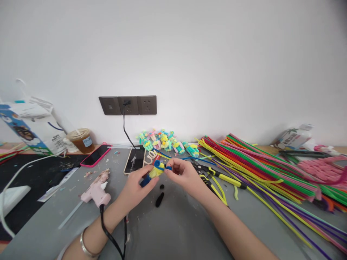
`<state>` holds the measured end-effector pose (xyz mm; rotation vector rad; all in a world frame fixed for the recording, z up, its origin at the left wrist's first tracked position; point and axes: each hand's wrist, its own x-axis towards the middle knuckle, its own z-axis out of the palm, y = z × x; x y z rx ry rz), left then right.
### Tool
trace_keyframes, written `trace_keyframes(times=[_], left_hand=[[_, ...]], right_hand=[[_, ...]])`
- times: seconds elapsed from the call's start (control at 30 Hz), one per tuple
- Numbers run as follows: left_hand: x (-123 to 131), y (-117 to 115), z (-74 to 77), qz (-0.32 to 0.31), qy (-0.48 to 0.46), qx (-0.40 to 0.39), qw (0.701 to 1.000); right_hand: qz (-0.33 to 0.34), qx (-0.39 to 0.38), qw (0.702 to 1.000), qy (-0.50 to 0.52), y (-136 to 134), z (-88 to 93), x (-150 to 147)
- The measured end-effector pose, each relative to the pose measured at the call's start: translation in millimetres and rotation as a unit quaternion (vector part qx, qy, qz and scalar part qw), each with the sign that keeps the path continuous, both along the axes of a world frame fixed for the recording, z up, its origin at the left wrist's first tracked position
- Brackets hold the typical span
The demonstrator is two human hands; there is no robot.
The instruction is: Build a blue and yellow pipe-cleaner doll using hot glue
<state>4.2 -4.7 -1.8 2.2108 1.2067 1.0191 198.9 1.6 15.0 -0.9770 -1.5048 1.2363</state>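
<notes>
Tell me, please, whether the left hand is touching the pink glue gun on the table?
Apart: the head view shows the left hand holding the blue-and-yellow figure, with bare grey table between it and the glue gun.

Grey table [173, 231] bears pink glue gun [96, 191], two phones [135, 159], pliers [214, 176], pipe cleaners [271, 169]

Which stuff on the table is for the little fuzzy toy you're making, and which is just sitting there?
For the toy:
left hand and right hand holding the blue and yellow figure
pipe cleaners
glue gun
cutters
black bits
finished figures

Probably just sitting there:
pink phone
other phone
iced drink
carton
</notes>
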Motion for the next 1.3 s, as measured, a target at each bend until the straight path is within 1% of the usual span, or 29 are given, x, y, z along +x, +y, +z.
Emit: trace_keyframes(times=[0.37,0.67,1.07,1.3], left_hand=[[1.8,0.5,2.9,-0.002,-0.009,-0.001,1.0],[1.9,1.5,2.1,0.02,-0.017,-0.016,1.0],[2.1,0.8,0.9,0.017,-0.022,-0.015,0.999],[1.3,0.9,1.5,0.009,-0.013,-0.011,1.0]], right_hand=[[0.011,-0.008,1.0,0.006,0.3,-1.1,1.1],[0.006,0.002,1.0,0.026,0.5,-0.8,3.6],[0.011,-0.013,1.0,0.009,-1.1,2.3,2.8],[0.009,-0.025,0.999,0.018,-1.3,2.5,2.5]])
